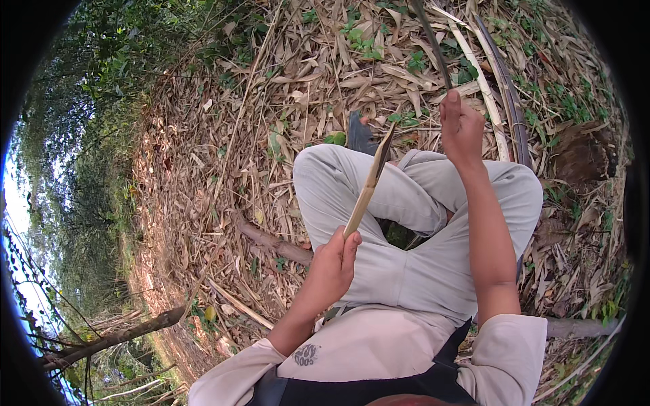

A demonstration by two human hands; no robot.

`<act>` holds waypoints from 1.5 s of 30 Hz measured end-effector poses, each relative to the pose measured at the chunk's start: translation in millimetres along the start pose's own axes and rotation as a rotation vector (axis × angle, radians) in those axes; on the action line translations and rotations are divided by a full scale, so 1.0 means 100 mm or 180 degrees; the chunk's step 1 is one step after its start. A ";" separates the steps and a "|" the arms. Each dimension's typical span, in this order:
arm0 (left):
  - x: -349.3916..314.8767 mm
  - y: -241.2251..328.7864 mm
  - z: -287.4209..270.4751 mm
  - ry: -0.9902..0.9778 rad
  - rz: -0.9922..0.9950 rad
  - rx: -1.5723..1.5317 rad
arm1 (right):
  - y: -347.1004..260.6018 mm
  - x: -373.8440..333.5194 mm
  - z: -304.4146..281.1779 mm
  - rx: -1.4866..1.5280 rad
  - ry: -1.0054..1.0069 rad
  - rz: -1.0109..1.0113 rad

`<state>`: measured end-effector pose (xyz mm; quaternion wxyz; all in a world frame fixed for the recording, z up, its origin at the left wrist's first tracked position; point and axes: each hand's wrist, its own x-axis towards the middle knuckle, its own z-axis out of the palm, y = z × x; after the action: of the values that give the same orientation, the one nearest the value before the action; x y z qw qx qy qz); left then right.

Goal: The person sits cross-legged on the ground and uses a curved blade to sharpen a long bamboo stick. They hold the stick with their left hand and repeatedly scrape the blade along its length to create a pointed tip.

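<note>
My left hand [332, 264] is closed around the lower end of a pale split wooden stick [365, 198]. The stick slants up and away over my crossed legs, and its far end narrows to a dark-edged tip. Raised above my right knee, my right hand [463, 128] grips a long, thin dark blade [433, 42], like a machete seen nearly edge-on. The blade points away from me and runs out of the top of the view; its handle is hidden in my fist. Stick and blade are apart.
I sit on dry leaf litter [271, 128]. Pale split strips [484, 88] and a dark curved strip [506, 88] lie beyond my right knee, near a brown stump [583, 154]. A flat blue-grey thing [360, 134] lies past my left knee. A branch [122, 340] stands at left.
</note>
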<state>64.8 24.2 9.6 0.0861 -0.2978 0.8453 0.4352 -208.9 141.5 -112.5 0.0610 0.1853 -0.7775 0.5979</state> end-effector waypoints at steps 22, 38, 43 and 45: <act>0.20 0.07 0.18 0.0219 0.0172 0.0228 | -0.23 -0.67 0.24 -0.0601 -0.0522 -0.1336; 0.21 -0.04 -0.01 -0.0588 -0.0696 -0.1554 | -0.40 -0.75 0.24 -0.0235 -0.0788 -0.0780; 0.26 -0.01 0.03 -0.0440 -0.0631 -0.1395 | -0.56 -0.78 0.27 -0.0544 -0.0751 -0.1273; 0.26 0.00 0.05 -0.0452 -0.0642 -0.1426 | -0.56 -0.80 0.28 -0.0505 -0.0751 -0.1311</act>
<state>43.2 16.8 -4.2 0.1201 -0.3610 0.6856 0.6207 -111.7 120.1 -94.7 0.1048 0.4029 -0.7696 0.4842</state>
